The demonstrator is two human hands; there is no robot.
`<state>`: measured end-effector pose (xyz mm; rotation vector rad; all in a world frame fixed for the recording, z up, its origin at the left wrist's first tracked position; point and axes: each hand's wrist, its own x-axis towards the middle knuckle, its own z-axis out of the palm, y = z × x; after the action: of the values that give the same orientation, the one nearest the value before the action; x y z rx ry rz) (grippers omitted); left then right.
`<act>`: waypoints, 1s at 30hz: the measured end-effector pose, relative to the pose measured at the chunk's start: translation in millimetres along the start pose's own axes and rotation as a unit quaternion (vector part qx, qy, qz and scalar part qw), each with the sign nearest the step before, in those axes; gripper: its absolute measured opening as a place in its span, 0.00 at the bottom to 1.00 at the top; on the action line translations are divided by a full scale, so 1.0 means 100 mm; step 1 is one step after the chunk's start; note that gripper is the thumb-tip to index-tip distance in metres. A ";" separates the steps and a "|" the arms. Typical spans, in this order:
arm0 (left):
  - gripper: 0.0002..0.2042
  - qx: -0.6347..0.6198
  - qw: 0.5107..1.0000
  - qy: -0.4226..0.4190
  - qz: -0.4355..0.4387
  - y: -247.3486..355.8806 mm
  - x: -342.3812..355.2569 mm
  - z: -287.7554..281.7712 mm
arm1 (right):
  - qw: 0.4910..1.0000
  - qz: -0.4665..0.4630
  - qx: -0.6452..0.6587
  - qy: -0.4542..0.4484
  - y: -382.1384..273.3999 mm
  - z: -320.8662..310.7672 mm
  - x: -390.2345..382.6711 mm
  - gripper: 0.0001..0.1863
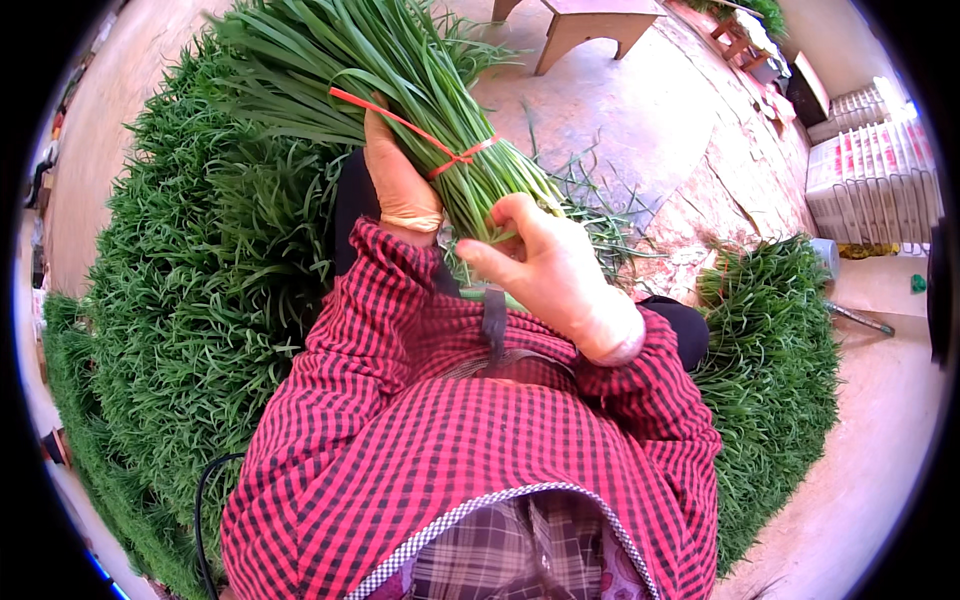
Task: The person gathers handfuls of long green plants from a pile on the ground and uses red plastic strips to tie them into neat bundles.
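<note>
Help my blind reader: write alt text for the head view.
A bundle of long green leaves with a red band around it rests in the person's left hand, the right hand at its stem end. Below is their red checked smock; heaps of similar greens lie on both sides, a low bench ahead.

Upper edge: brown stool, arched cutout between its legs, on the pale floor. Right side: white stack with red markings; dark box farther back. Pale-blue container, partly hidden; thin rod just below it.
</note>
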<state>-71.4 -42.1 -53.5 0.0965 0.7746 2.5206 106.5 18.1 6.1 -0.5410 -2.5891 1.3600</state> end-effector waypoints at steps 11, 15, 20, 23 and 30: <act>0.26 -0.047 0.996 0.035 0.071 0.23 0.09 -0.08 | 0.994 -0.015 0.038 -0.101 0.46 -0.32 -0.50 0.06; 0.28 -0.028 0.990 0.038 0.136 0.37 0.20 -0.32 | 0.967 0.190 -0.127 -0.113 1.04 -0.79 -0.82 0.06; 0.27 -0.059 0.994 0.008 0.092 0.32 0.19 -0.43 | 0.976 0.003 -0.193 0.102 0.89 -0.84 -0.56 0.12; 0.27 -0.052 0.996 -0.019 0.069 0.25 0.18 -0.43 | 0.971 -0.131 -0.140 0.144 0.27 -0.63 -0.19 0.12; 0.24 -0.055 0.995 -0.048 0.062 0.19 0.13 -0.37 | 0.965 -0.154 -0.157 0.141 0.15 -0.42 0.05 0.05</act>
<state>-99.0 -67.9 -75.2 0.2330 0.6062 2.6481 118.2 60.3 17.8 -0.3244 -2.5244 0.7249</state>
